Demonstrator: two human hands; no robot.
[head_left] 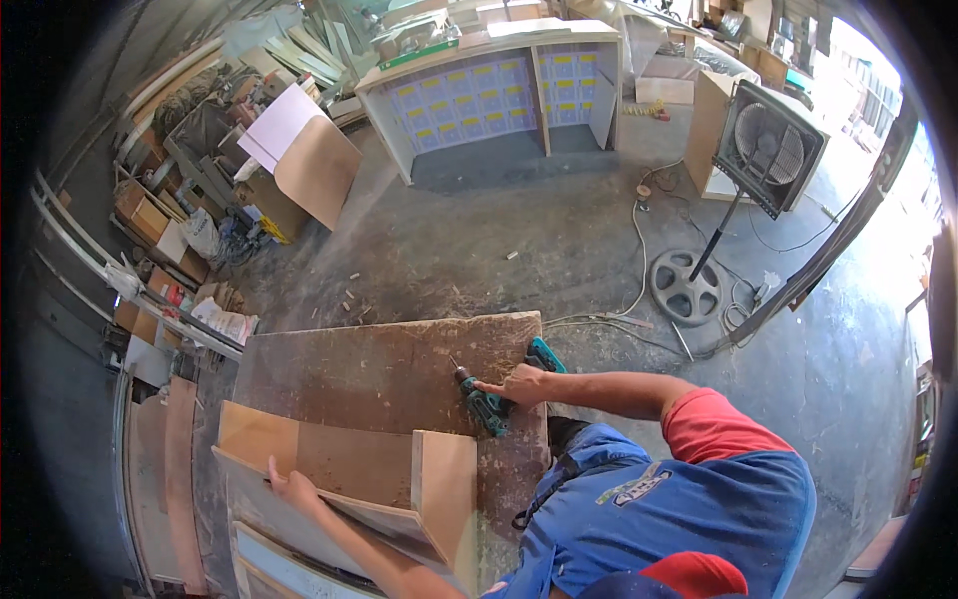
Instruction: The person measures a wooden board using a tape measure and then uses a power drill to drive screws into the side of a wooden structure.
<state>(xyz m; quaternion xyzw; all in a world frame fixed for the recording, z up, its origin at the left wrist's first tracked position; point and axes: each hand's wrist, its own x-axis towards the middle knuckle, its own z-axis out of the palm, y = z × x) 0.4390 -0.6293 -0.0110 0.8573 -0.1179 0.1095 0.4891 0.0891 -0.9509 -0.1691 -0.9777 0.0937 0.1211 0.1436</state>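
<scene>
A plywood box with an open top [446, 489] lies on the near part of a worn brown worktable [369, 359]. My left hand [291, 486] is closed over the box's near long edge, thumb on the inner side and the other fingers mostly hidden. On the table's right side, my right hand [525, 385] wraps the handle of a teal and black cordless drill [486, 407]. Its index finger stretches along the drill's body. The thin bit points away toward the far side of the table, not touching the box.
Beyond the table stands a large cabinet frame [389, 110]. A pedestal fan [763, 145] with a round base [689, 287] is at the right, cables [641, 235] trailing on the floor. Boards [309, 160] and clutter line the left; a metal rail [150, 299] runs there.
</scene>
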